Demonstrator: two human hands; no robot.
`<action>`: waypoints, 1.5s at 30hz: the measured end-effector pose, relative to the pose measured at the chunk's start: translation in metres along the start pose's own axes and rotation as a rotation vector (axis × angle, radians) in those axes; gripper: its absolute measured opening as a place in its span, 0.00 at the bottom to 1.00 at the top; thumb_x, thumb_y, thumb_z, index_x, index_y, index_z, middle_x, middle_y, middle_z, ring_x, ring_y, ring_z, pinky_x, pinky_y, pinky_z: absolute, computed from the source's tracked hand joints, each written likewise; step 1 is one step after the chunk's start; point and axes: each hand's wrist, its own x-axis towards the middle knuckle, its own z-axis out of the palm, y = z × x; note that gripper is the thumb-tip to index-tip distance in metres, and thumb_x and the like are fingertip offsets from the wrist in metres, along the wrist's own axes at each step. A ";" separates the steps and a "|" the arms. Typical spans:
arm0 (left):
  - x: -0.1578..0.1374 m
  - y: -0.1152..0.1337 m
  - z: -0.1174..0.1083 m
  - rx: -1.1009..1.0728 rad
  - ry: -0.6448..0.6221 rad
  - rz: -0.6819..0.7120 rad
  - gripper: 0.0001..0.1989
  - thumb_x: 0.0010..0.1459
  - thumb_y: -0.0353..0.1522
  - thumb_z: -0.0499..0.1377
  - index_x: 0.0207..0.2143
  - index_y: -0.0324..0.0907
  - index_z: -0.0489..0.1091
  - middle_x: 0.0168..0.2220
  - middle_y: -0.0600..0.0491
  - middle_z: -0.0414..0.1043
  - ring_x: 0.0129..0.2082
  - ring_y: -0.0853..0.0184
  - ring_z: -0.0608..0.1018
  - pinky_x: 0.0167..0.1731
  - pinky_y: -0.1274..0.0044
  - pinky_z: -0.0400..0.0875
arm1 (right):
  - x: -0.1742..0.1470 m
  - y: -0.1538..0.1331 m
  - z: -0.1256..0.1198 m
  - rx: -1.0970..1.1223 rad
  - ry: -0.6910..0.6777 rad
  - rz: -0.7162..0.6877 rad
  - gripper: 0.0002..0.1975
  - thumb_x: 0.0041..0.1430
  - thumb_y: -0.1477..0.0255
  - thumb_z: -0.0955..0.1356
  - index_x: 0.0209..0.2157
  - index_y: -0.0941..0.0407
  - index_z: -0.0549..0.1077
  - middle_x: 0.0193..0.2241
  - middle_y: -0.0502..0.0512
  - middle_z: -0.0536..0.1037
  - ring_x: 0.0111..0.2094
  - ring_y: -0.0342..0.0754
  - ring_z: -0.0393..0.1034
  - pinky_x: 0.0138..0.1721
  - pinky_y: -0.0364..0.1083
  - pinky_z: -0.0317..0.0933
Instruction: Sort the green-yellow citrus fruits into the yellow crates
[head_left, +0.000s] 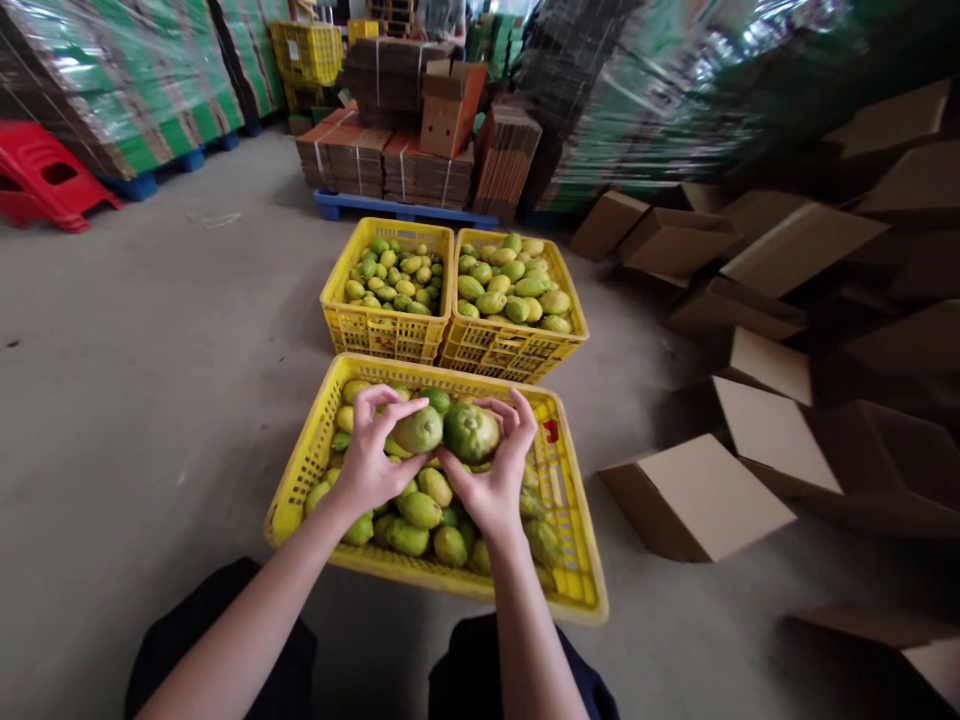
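My left hand (376, 450) grips a dull green papaya (418, 431) between thumb and fingers. A larger, darker green papaya (471, 433) sits in my right hand (496, 465), its ribbed end facing me. Both fruits are held side by side above a yellow plastic crate (581, 570). Inside that crate lie several green and yellowish papayas (421, 510), partly covered by my hands and forearms.
Beyond it stand two more yellow crates, a left one (382, 335) and a right one (499, 352), both full of fruit. Cardboard boxes (697, 500) lie scattered on the right. Flattened cartons (352, 150) sit on a blue pallet (405, 210); a red stool (52, 180) is far left.
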 end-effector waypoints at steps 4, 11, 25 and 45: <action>0.000 0.003 0.001 -0.029 -0.017 -0.003 0.26 0.56 0.30 0.67 0.57 0.48 0.67 0.48 0.49 0.65 0.49 0.60 0.76 0.50 0.66 0.76 | 0.001 -0.002 0.000 0.037 -0.009 0.086 0.44 0.47 0.70 0.73 0.63 0.49 0.51 0.49 0.57 0.70 0.48 0.55 0.71 0.53 0.60 0.68; 0.002 0.006 0.000 -0.084 0.056 0.040 0.24 0.57 0.30 0.67 0.53 0.46 0.64 0.48 0.48 0.70 0.51 0.61 0.76 0.47 0.69 0.77 | 0.001 -0.005 0.000 0.043 0.013 0.076 0.42 0.47 0.69 0.73 0.62 0.49 0.54 0.50 0.57 0.69 0.49 0.56 0.70 0.54 0.60 0.66; 0.002 -0.001 -0.002 0.042 0.080 0.237 0.21 0.58 0.24 0.62 0.50 0.48 0.61 0.48 0.48 0.70 0.52 0.60 0.76 0.52 0.64 0.76 | 0.001 -0.005 0.001 0.039 0.021 0.044 0.41 0.47 0.69 0.74 0.61 0.49 0.56 0.49 0.57 0.70 0.49 0.57 0.71 0.54 0.61 0.66; 0.000 0.002 -0.005 0.163 0.023 0.163 0.31 0.59 0.27 0.63 0.64 0.49 0.62 0.49 0.47 0.71 0.52 0.58 0.77 0.54 0.65 0.77 | 0.002 -0.006 0.001 0.010 0.010 0.056 0.40 0.47 0.68 0.74 0.61 0.49 0.57 0.49 0.57 0.71 0.49 0.57 0.71 0.53 0.61 0.67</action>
